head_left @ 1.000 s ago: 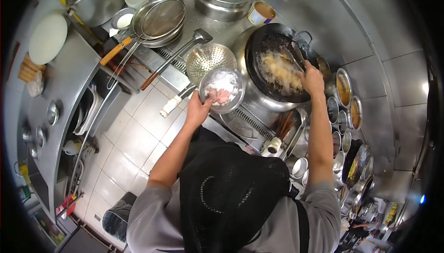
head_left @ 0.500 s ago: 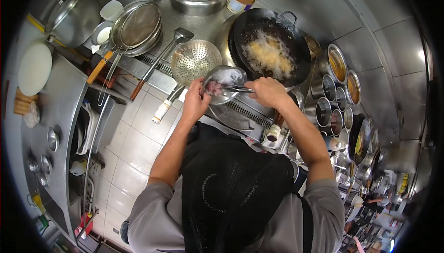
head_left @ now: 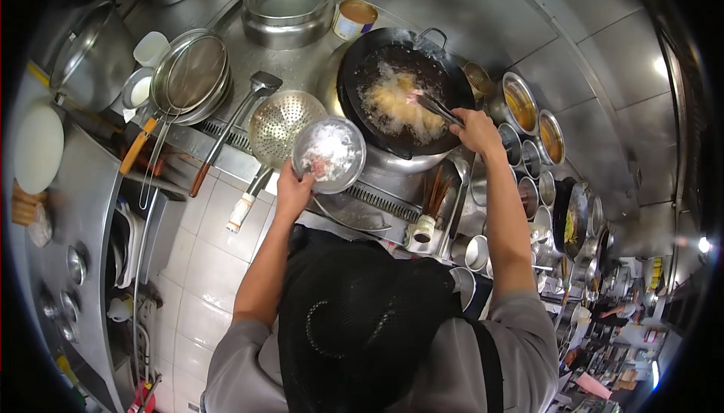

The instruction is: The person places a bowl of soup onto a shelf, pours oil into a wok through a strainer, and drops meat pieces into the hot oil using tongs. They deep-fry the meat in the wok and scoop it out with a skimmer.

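My left hand (head_left: 292, 190) grips the rim of a metal bowl (head_left: 354, 175) that holds white powder and a little raw pink meat (head_left: 320, 167). Beneath and behind the bowl is a perforated strainer ladle (head_left: 275, 115). My right hand (head_left: 479, 135) is closed around metal tongs (head_left: 439, 110), whose tips reach over the black wok (head_left: 446, 73). At those tips a pink piece of meat (head_left: 414, 97) meets the bubbling oil; whether the tongs still pinch it is unclear. Golden frying food (head_left: 396, 115) foams in the wok.
Mesh strainers (head_left: 197, 73) and a spatula (head_left: 226, 132) lie left of the wok. Behind stand a large metal pot (head_left: 288, 27) and an open can (head_left: 354, 21). Several seasoning pots (head_left: 520, 104) line the right side. A brush holder (head_left: 423, 230) is near my body.
My right hand has carried the tongs from the bowl to the wok, with pink meat now at the oil. The bowl has shifted slightly left, still in my left hand. The whole view has shifted.
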`<action>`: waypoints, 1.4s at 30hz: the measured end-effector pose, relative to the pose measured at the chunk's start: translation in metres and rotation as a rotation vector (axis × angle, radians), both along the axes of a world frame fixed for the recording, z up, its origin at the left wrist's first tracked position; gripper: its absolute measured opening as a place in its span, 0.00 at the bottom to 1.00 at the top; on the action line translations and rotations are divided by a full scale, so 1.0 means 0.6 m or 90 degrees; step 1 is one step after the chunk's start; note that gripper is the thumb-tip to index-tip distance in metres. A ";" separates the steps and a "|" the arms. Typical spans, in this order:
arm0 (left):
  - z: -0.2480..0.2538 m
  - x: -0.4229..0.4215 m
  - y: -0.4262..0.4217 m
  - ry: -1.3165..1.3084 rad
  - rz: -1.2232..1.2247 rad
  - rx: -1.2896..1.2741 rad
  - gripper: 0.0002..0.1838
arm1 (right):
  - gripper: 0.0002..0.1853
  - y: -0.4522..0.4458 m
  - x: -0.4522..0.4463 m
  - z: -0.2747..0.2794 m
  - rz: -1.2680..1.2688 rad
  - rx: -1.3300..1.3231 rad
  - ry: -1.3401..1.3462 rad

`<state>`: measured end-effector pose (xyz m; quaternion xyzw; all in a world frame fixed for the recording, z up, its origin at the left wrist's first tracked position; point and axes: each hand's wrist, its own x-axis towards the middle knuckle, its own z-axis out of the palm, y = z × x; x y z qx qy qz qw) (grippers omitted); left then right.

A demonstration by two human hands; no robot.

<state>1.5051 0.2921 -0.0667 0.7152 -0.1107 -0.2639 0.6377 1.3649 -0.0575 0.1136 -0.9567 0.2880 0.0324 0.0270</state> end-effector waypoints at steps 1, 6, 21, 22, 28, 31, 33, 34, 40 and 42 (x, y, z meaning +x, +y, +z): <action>-0.010 -0.001 0.008 0.003 0.006 -0.008 0.19 | 0.21 -0.026 0.005 -0.019 0.004 -0.003 -0.002; -0.040 -0.020 0.048 0.016 0.096 -0.063 0.15 | 0.24 -0.114 0.025 -0.085 -0.121 -0.040 0.097; -0.004 -0.031 -0.007 -0.311 0.093 0.029 0.17 | 0.28 0.197 0.001 -0.036 0.219 0.241 0.085; -0.003 -0.032 -0.010 -0.371 0.093 0.029 0.19 | 0.27 0.221 0.018 -0.037 0.197 0.300 0.135; -0.001 -0.034 -0.013 -0.279 0.125 0.036 0.21 | 0.21 0.238 0.001 -0.099 0.226 0.324 0.004; -0.014 -0.030 -0.009 -0.171 0.125 0.021 0.19 | 0.21 0.209 -0.020 -0.059 0.159 0.333 -0.078; -0.023 -0.031 -0.010 -0.119 0.142 -0.016 0.17 | 0.21 0.170 -0.034 -0.036 0.079 0.296 -0.110; -0.023 -0.031 -0.005 -0.099 0.144 -0.025 0.15 | 0.21 0.139 -0.041 -0.033 0.048 0.237 -0.125; -0.036 -0.053 0.044 -0.047 0.181 -0.129 0.12 | 0.22 -0.055 -0.040 -0.071 -0.080 0.010 -0.003; -0.033 -0.065 0.068 -0.074 0.204 -0.111 0.13 | 0.22 -0.107 -0.022 -0.094 -0.078 -0.014 0.024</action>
